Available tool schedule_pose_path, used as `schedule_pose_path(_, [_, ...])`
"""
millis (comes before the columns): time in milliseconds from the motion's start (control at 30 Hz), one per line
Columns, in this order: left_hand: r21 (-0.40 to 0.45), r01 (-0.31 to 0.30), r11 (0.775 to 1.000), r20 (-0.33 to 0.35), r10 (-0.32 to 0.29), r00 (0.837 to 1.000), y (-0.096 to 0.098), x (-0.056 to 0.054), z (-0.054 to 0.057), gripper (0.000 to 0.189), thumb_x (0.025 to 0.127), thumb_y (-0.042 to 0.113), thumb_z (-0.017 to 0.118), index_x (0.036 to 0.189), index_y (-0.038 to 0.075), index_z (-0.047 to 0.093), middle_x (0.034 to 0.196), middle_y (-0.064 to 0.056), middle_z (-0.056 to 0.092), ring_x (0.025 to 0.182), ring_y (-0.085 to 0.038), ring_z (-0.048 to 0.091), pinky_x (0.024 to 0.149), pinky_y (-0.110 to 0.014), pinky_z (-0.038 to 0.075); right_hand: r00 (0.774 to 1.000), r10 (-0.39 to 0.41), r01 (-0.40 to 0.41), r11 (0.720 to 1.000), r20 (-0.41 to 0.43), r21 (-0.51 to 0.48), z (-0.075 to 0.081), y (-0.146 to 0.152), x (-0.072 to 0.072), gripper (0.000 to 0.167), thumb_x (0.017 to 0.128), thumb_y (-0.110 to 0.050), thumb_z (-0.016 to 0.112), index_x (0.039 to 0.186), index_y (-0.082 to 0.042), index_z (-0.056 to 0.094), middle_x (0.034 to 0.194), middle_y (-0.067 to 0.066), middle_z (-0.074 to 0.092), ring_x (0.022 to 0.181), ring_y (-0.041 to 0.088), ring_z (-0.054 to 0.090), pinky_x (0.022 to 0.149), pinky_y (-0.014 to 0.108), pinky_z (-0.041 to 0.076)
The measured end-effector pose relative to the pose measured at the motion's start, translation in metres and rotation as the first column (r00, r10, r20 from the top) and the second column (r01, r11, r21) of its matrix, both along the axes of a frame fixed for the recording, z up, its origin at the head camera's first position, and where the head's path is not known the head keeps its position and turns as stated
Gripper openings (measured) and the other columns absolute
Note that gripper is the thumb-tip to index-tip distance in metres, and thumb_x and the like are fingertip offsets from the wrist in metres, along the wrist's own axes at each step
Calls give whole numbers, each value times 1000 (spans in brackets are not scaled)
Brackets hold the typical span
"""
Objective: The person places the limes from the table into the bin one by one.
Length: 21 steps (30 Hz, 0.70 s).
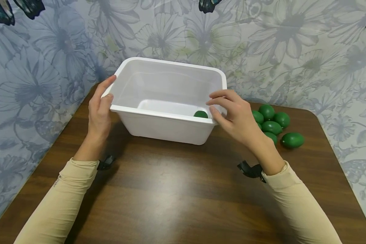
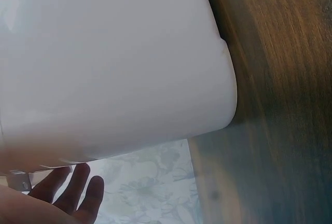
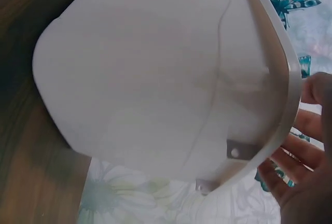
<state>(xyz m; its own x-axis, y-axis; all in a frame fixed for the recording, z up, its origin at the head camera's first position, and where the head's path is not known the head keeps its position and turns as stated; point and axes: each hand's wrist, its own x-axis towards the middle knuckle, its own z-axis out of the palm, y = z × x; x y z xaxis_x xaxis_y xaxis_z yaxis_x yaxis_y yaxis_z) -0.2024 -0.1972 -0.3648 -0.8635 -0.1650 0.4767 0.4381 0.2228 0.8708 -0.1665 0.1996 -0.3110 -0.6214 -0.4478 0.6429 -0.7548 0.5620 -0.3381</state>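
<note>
A white plastic tub (image 1: 167, 130) stands on the wooden table with its open top towards me. My left hand (image 1: 100, 108) holds its left rim, the thumb and forefinger at the edge; the left wrist view shows other fingers (image 2: 78, 187) beneath the rim, outside the tub. Over the right rim hovers my right hand (image 1: 236, 115), its fingers loosely bent and spread. In the right wrist view those fingers (image 3: 298, 154) lie close to the rim; whether they touch it I cannot tell. One green lime-like fruit (image 1: 200, 114) lies inside the tub at the front right, partly hidden by the wall.
Several more green fruits (image 1: 271, 127) sit grouped on the table right of the tub, partly behind my right hand. One fruit (image 1: 292, 140) lies at the group's front right. Floral-patterned sheeting (image 1: 292, 51) rises behind the wooden table (image 1: 164, 189).
</note>
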Motion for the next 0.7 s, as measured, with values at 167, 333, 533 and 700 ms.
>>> schedule_pose_path(167, [-11, 2, 1000, 5, -2, 1000, 1, 0, 0, 52, 101, 18, 43, 149, 21, 62, 152, -2, 60, 128, -17, 56, 103, -27, 42, 993, -95, 88, 991, -64, -96, -2, 18, 5, 23, 103, -16, 64, 117, -5, 78, 130, 13, 70, 123, 27, 65, 97, 34, 49])
schedule_pose_path(333, [-18, 9, 1000, 13, -9, 1000, 1, 1, 0, 51, 101, 20, 43, 149, 22, 61, 152, -1, 59, 129, -18, 57, 103, -28, 42, 983, -181, 173, 969, -30, -179, -10, 41, 9, 25, 102, -17, 65, 122, -9, 79, 129, 9, 72, 116, 26, 69, 98, 27, 48])
schedule_pose_path(533, [-17, 9, 1000, 19, -9, 1000, 0, 2, -1, 51, 102, 21, 42, 150, 23, 61, 153, -1, 59, 130, -18, 56, 104, -29, 43, 966, -256, 258, 953, 31, -161, -21, 66, 17, 30, 100, -11, 68, 128, -12, 76, 129, 6, 72, 104, 28, 71, 93, 22, 49])
schedule_pose_path(700, [-12, 6, 1000, 8, -6, 1000, 0, 1, -2, 52, 102, 20, 41, 149, 22, 61, 152, -2, 59, 129, -18, 57, 103, -29, 43, 944, -322, 328, 933, 67, -146, -30, 89, 20, 33, 97, -6, 70, 129, -12, 76, 129, 7, 72, 102, 28, 71, 93, 15, 47])
